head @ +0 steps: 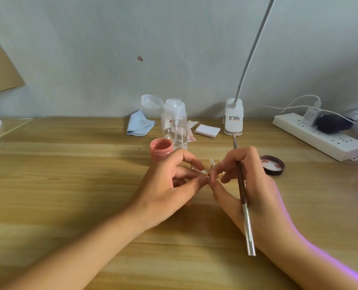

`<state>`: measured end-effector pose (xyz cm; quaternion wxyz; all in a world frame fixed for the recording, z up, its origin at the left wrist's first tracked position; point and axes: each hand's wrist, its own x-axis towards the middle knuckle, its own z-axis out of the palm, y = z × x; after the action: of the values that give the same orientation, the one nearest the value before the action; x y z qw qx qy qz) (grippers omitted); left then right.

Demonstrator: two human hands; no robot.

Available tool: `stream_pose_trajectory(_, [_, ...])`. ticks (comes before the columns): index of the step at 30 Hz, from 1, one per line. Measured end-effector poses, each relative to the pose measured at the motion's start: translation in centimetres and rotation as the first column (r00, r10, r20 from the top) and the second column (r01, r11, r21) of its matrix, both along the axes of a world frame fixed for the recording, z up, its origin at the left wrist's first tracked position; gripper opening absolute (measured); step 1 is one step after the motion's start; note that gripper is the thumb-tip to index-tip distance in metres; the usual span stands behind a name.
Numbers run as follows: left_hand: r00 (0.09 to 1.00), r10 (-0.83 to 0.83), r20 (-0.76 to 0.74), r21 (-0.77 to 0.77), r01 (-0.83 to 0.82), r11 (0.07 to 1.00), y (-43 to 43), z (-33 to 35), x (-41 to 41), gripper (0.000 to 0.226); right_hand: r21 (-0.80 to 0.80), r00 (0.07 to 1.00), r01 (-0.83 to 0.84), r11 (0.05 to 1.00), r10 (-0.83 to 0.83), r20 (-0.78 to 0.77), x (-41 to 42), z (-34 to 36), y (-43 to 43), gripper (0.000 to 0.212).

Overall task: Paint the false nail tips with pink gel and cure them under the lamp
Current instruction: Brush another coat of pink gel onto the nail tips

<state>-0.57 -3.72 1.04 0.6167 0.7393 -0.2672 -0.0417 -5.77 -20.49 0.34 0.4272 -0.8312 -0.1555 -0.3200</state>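
My left hand (173, 185) and my right hand (243, 185) meet at the middle of the wooden table (69, 185). Both pinch a small clear false nail tip (207, 177) between their fingertips. Another clear tip (212, 162) stands just behind them. My right hand also holds a brown nail brush (242, 191), its silver end pointing toward me. The open pot of pink gel (161, 150) stands behind my left hand. The white clip lamp (234, 118) stands at the back, its neck rising up and right.
The pot's dark lid (272, 165) lies upturned right of my right hand. A clear pump bottle (175, 122), a blue cloth (139, 126) and white pads (207, 130) sit near the wall. A white power strip (320, 137) lies at the right.
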Motion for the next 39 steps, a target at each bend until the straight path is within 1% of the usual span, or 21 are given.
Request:
stream_pose_trajectory(2, [0.994, -0.008, 0.107, 0.075, 0.0, 0.997, 0.1, 0.0, -0.2, 0.018, -0.01, 1.0, 0.009, 1.0, -0.009, 0.008, -0.1, 0.0, -0.1, 0.043])
stream_pose_trajectory(4, [0.971, 0.034, 0.235, 0.138, -0.068, 0.988, 0.1, -0.1, -0.4, 0.019, -0.017, 0.999, 0.02, 1.0, -0.019, 0.029, -0.1, 0.1, -0.1, 0.045])
stream_pose_trajectory(5, [0.945, 0.092, 0.313, 0.173, -0.152, 0.973, 0.1, -0.3, -0.3, 0.019, -0.006, 0.999, 0.023, 1.0, -0.023, 0.026, -0.1, 0.1, -0.1, 0.045])
stream_pose_trajectory(6, [0.901, 0.164, 0.401, 0.216, -0.267, 0.939, 0.2, -0.5, -0.1, 0.019, 0.016, 0.999, 0.027, 1.0, -0.027, 0.019, -0.1, 0.1, -0.2, 0.045])
stream_pose_trajectory(7, [0.846, 0.227, 0.482, 0.268, -0.389, 0.881, 0.5, -0.6, 0.1, 0.019, 0.044, 1.0, 0.03, 0.999, -0.03, 0.009, 0.0, 0.1, -0.3, 0.045])
stream_pose_trajectory(8, [0.803, 0.266, 0.533, 0.324, -0.484, 0.813, 0.8, -0.6, 0.3, 0.02, 0.066, 0.999, 0.033, 0.997, -0.033, 0.001, 0.0, 0.1, -0.5, 0.046])
stream_pose_trajectory(9, [0.787, 0.286, 0.546, 0.379, -0.536, 0.754, 1.1, -0.6, 0.6, 0.021, 0.071, 0.999, 0.035, 0.997, -0.034, -0.004, 0.1, 0.1, -0.6, 0.047])
stream_pose_trajectory(10, [0.791, 0.292, 0.538, 0.427, -0.555, 0.714, 1.3, -0.6, 0.8, 0.024, 0.052, 0.999, 0.036, 0.998, -0.036, 0.004, 0.1, 0.2, -0.7, 0.045])
stream_pose_trajectory(13, [0.821, 0.242, 0.517, 0.529, -0.529, 0.664, 1.2, -1.0, 1.3, 0.041, -0.053, 0.996, 0.055, 0.997, -0.051, 0.07, 0.4, 0.4, -0.6, 0.041])
stream_pose_trajectory(14, [0.825, 0.221, 0.52, 0.549, -0.521, 0.654, 1.1, -1.0, 1.5, 0.042, -0.086, 0.995, 0.062, 0.994, -0.054, 0.088, 0.4, 0.4, -0.4, 0.041])
stream_pose_trajectory(16, [0.84, 0.204, 0.503, 0.558, -0.496, 0.665, 1.0, -0.9, 1.7, 0.033, -0.149, 0.991, 0.095, 0.984, -0.079, 0.11, 0.4, 0.2, -0.1, 0.041])
stream_pose_trajectory(19, [0.842, 0.2, 0.502, 0.491, -0.467, 0.736, 1.3, -0.9, 1.7, 0.022, -0.216, 0.982, 0.149, 0.965, -0.12, 0.143, 0.4, 0.0, 0.0, 0.042])
stream_pose_trajectory(24, [0.774, 0.13, 0.62, 0.415, -0.464, 0.783, 1.0, -0.8, 0.7, 0.024, -0.262, 0.978, 0.173, 0.95, -0.134, 0.158, 0.5, 0.3, -0.3, 0.034])
stream_pose_trajectory(27, [0.76, 0.104, 0.641, 0.407, -0.453, 0.793, 1.1, -0.7, 0.5, 0.024, -0.316, 0.974, 0.198, 0.928, -0.151, 0.167, 0.4, 0.2, -0.2, 0.039])
stream_pose_trajectory(30, [0.754, 0.095, 0.65, 0.408, -0.452, 0.794, 1.1, -0.6, 0.5, 0.024, -0.334, 0.972, 0.214, 0.918, -0.167, 0.162, 0.5, 0.1, -0.3, 0.044])
stream_pose_trajectory(34, [0.743, 0.074, 0.665, 0.409, -0.444, 0.797, 1.1, -0.5, 0.4, 0.022, -0.365, 0.974, 0.214, 0.906, -0.17, 0.148, 0.6, -0.1, -0.4, 0.046])
stream_pose_trajectory(39, [0.73, 0.054, 0.681, 0.407, -0.439, 0.801, 1.1, -0.5, 0.2, 0.019, -0.367, 0.983, 0.184, 0.912, -0.162, 0.091, 0.8, -0.2, -0.5, 0.045])
